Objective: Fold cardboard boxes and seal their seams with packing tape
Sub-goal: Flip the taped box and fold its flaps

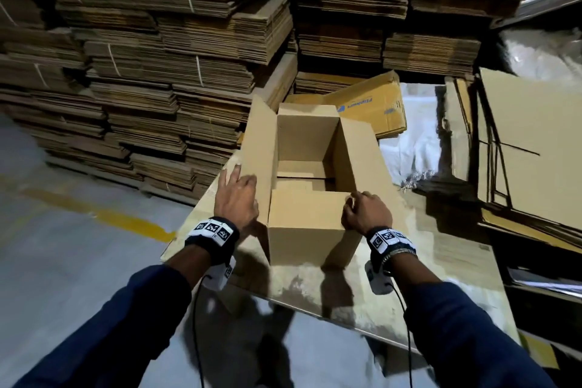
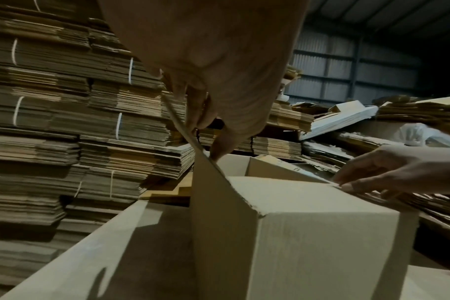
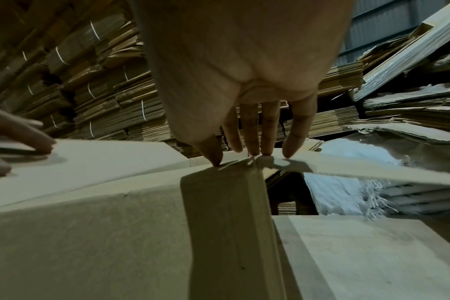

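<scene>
An open brown cardboard box [image 1: 305,230] stands on the table [image 1: 425,277], also seen in the wrist views [image 2: 321,233] [image 3: 90,233]. Its near flap [image 1: 308,201] is folded in level. The far flap [image 1: 308,112] stands up and the right flap [image 1: 362,154] leans outward. My left hand [image 1: 236,195] [image 2: 213,101] lies against the raised left flap [image 1: 261,142] with fairly straight fingers. My right hand [image 1: 365,211] [image 3: 249,142] is at the near right corner, thumb tip on the near flap, fingertips touching the right flap's edge. No tape is in view.
Tall stacks of strapped flat cartons [image 1: 157,72] fill the left and back. A flattened box with blue print [image 1: 371,104] and a white sack [image 1: 415,135] lie behind the box. Large cardboard sheets [image 1: 529,142] lean at the right. A yellow line [image 1: 126,220] marks the floor at left.
</scene>
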### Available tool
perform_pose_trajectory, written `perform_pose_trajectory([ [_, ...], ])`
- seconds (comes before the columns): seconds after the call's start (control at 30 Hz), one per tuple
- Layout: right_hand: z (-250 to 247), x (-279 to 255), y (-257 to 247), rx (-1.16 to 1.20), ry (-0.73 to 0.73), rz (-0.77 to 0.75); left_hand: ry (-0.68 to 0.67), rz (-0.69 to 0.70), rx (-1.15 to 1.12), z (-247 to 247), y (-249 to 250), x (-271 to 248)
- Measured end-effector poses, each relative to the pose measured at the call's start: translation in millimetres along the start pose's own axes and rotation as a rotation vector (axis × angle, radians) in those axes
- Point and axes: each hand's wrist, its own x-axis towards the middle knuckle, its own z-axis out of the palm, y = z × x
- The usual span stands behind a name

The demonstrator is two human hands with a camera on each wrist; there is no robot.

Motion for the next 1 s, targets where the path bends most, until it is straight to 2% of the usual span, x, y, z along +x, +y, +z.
perform_pose_trajectory([
  [0.1, -2.5, 7.3, 0.3, -0.013, -0.013, 0.047, -0.132, -0.053, 0.000, 19.9, -3.0, 9.9],
  [0.2, -5.8, 13.7, 5.7, -0.020, -0.026, 0.067, -0.197, -0.047, -0.113, 33.8, 4.2, 20.5],
  [0.33, -8.1, 24.0, 14.1, -0.010, -0.047, 0.057, -0.215, -0.066, -0.291, 40.4, 17.0, 40.7],
  [0.5, -13.6, 53.6, 17.7, -0.002, -0.041, 0.088, -0.222, -0.074, -0.343, 45.8, 20.5, 95.7],
  [0.7, -9.8, 125.6, 12.5, 0.045, -0.131, -0.004, -0.247, -0.060, -0.330, 47.3, 7.1, 192.7],
  [0.8, -2.8, 168.4, 5.5, 0.023, -0.158, 0.026, -0.258, -0.039, -0.312, 50.2, -2.9, 245.8],
  [1.0, 10.8, 258.9, -5.8, -0.003, -0.234, 0.033, -0.342, -0.008, -0.350, 64.8, -25.2, 315.2],
])
